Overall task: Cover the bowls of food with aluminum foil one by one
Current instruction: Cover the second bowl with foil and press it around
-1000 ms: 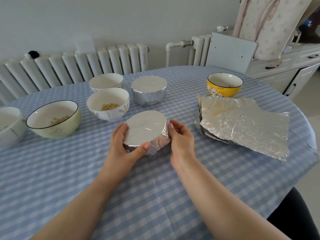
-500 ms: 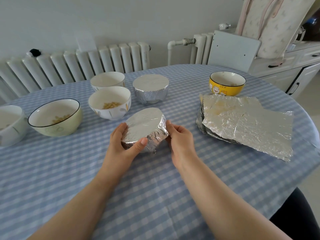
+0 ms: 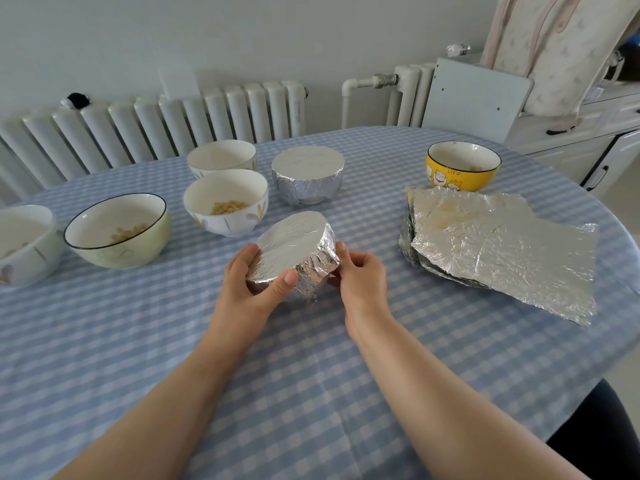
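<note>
Both forearms are bare from wrist to the bottom edge of the view, with no sleeve over them. The left hand [image 3: 254, 285] and the right hand [image 3: 363, 282] wear no gloves, rings or watch. Fingernails are short and unpainted. Dark trousers [image 3: 602, 434] cover a leg at the lower right corner.
</note>
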A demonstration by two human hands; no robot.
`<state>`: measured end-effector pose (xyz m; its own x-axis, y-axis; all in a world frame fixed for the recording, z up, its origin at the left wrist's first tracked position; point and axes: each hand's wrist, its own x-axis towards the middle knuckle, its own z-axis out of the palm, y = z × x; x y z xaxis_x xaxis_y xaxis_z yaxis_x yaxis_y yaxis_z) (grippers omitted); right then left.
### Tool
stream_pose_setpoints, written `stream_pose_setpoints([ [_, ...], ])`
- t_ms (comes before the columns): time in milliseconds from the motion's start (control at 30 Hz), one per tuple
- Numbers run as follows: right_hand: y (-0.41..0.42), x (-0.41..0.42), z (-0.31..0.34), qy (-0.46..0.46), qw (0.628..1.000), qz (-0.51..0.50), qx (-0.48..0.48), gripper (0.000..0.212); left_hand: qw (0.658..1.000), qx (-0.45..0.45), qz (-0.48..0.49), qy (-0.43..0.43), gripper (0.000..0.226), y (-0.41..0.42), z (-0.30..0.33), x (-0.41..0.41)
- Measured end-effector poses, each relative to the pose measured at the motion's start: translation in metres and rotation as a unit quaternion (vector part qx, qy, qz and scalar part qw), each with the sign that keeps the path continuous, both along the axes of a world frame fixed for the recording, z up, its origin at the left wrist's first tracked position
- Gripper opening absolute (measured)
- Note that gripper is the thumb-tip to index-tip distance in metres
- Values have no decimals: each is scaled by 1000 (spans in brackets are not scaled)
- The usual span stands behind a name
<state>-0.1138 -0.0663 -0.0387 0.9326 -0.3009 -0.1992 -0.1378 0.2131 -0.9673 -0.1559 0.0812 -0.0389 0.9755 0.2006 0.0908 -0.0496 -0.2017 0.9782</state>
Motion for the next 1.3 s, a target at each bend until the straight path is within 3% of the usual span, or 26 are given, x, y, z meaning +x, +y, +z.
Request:
stream_pose_setpoints([
  [167, -1, 0, -2, 9, 999, 1, -39, 31, 1000, 0, -6, 2, 110, 0, 0, 0],
  [433, -4, -18, 3, -34, 986, -1, -162, 13, 1000, 16, -4, 4, 110, -1, 1, -3],
  [567, -4, -41, 11, -59, 970, 40, -234, 39, 1000, 29, 2, 5, 111, -4, 4, -5],
  [667, -3, -50, 12, -59, 968, 56, -237, 57, 999, 53, 5, -1, 104, -7, 5, -5],
  [867, -13, -47, 10, -55, 974, 99, -196, 67, 997, 70, 16, -4, 104, -8, 5, -4],
  [933, -26, -37, 11, -26, 980, 116, -162, 62, 996, 81, 20, -7, 107, -12, 4, -6],
  [1033, -42, -22, 10, 2, 971, 126, -205, 51, 993, 116, 10, -17, 115, -21, 5, -11],
  [1200, -60, -14, 21, 64, 962, 206, -168, 52, 983, 174, -7, -50, 119, -29, 6, -14],
  [1300, -63, -8, 23, 46, 972, 136, -184, 39, 981, 187, -15, -46, 120, -29, 6, -15],
])
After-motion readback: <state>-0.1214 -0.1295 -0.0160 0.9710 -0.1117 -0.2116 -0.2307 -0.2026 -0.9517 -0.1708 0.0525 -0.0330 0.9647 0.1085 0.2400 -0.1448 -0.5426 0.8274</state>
